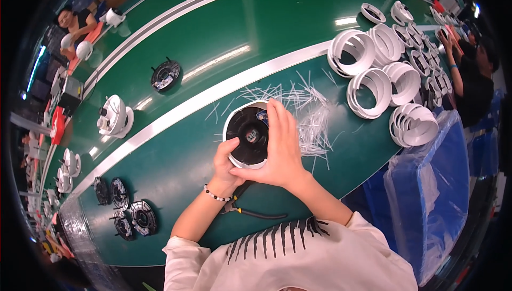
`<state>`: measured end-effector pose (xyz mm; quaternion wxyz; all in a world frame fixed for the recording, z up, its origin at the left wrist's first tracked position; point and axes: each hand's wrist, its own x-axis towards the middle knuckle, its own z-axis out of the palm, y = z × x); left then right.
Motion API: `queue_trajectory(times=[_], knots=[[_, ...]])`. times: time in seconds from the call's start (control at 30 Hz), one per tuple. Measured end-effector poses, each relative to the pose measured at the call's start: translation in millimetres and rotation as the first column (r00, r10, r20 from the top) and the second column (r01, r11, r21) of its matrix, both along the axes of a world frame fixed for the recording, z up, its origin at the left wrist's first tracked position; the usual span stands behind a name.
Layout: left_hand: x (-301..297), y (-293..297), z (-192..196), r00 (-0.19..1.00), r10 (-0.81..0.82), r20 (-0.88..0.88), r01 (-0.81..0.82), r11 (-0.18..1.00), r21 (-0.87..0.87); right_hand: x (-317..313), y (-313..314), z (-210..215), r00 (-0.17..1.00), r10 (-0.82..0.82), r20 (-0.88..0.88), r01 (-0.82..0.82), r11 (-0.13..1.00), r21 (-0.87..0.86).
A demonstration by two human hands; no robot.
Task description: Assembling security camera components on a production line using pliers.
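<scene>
A round white housing with a black fan insert (248, 131) rests on the green table (176, 157) in front of me. My left hand (225, 160) grips its near rim, thumb on the edge. My right hand (280, 144) lies over its right side, fingers spread across the top by a small blue connector. A pile of thin white cable ties (306, 112) lies just behind and to the right of the housing.
Black-handled pliers (250, 211) lie by my left wrist. Stacks of white rings (373, 83) stand at the right. Black fan grilles (125, 216) sit at lower left, another (166, 75) and a white assembly (114, 117) on the conveyor. Other people work at the far left and right. A blue bin (432, 184) stands right.
</scene>
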<state>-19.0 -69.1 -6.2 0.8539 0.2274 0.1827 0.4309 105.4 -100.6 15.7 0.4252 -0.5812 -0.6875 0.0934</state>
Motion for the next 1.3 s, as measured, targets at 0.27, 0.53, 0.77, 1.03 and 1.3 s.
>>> queue_trajectory(times=[0.27, 0.53, 0.77, 1.03, 1.3], knots=[[45.4, 41.4, 12.5, 0.986, 0.162, 0.04, -0.157, 0.981, -0.112, 31.9, 10.3, -2.3, 0.999, -0.05, 0.012, 0.045, 0.962, 0.268], [69.9, 192.6, -23.7, 0.94, 0.3, -0.162, -0.303, 0.953, 0.005, 213.1, 0.1, 28.7, 0.75, -0.569, 0.336, 0.46, 0.815, 0.352], [76.1, 264.4, -65.2, 0.81, 0.352, -0.47, -0.274, 0.935, 0.227, 261.4, 39.7, -0.3, 0.763, -0.482, 0.43, 0.334, 0.864, 0.376], [-37.1, 280.8, -13.5, -0.227, 0.911, -0.344, 0.4, 0.409, 0.82, 272.5, 41.4, 16.7, 0.778, -0.379, 0.501, 0.294, 0.924, 0.243], [-75.9, 291.8, -19.2, -0.43, 0.586, -0.687, 0.314, 0.81, 0.495, 243.5, 13.4, 75.7, 0.804, -0.475, 0.358, 0.363, 0.869, 0.337]])
